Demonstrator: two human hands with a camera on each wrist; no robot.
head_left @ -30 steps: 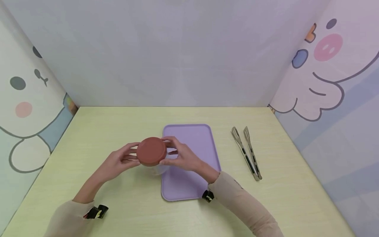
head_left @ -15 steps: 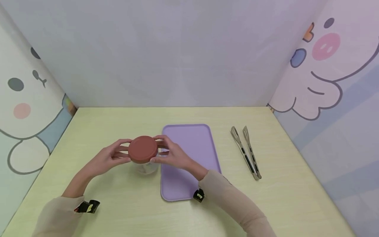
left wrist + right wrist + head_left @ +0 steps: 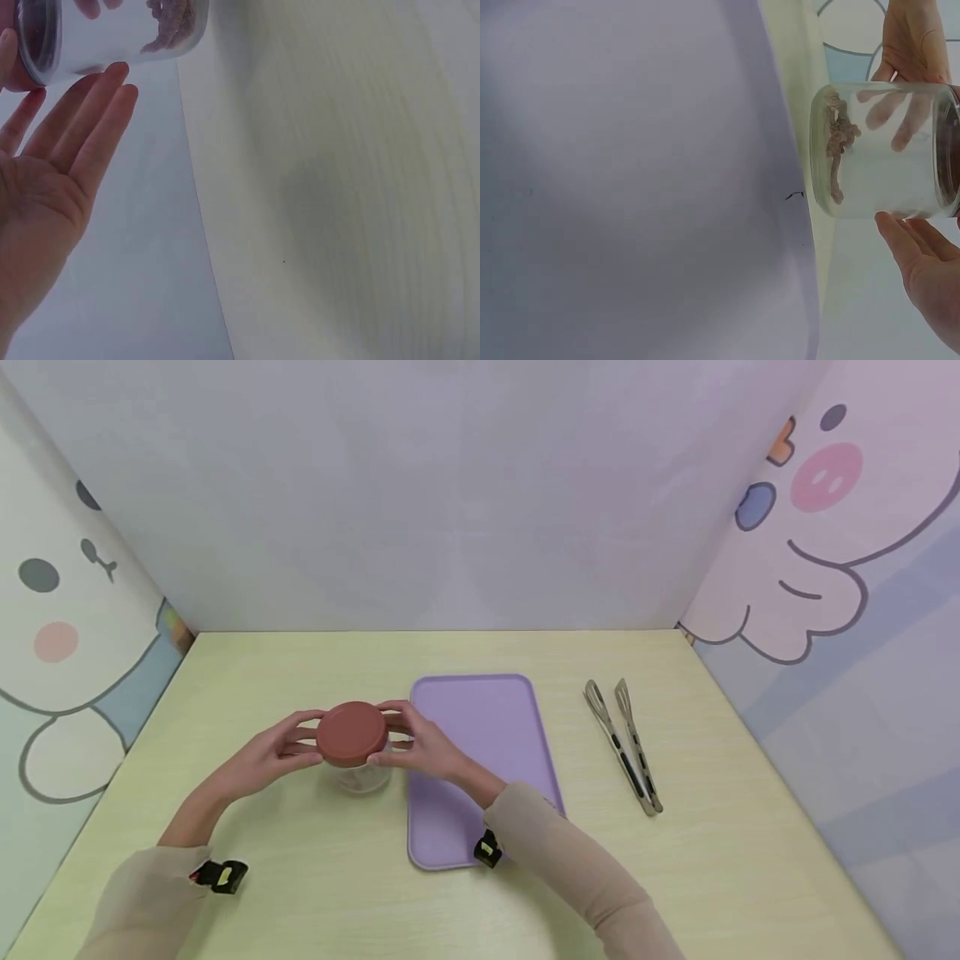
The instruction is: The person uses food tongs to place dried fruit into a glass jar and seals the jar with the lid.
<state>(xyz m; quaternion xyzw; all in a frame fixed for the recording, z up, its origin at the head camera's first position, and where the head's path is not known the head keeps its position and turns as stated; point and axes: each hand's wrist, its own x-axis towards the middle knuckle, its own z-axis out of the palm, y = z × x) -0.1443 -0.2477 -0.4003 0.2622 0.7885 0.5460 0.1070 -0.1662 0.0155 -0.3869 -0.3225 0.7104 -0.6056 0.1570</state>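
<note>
A clear jar [image 3: 362, 779] with a reddish-brown screw lid [image 3: 352, 733] is between my two hands, left of the purple tray. My left hand [image 3: 258, 764] holds the lid's left side, fingers behind and thumb in front. From the right, my right hand [image 3: 431, 747] grips the lid and upper jar the same way. Brown knobbly pieces [image 3: 840, 142] lie at the bottom of the jar, seen in the right wrist view. In the left wrist view, my left hand [image 3: 64, 172] has long fingers near the jar wall [image 3: 105, 37]. Whether the jar's base touches the table cannot be told.
A purple tray [image 3: 487, 727] lies flat in mid-table, partly under my right forearm. Metal tongs [image 3: 630, 752] with black inserts lie spread to its right. Cloth walls [image 3: 457, 493], some with cartoon animals, enclose the pale yellow table [image 3: 315, 877].
Both hands have carried the jar leftward, from the tray's left edge to the table beside it. It slowed over the last half second. The tray and tongs have stayed put.
</note>
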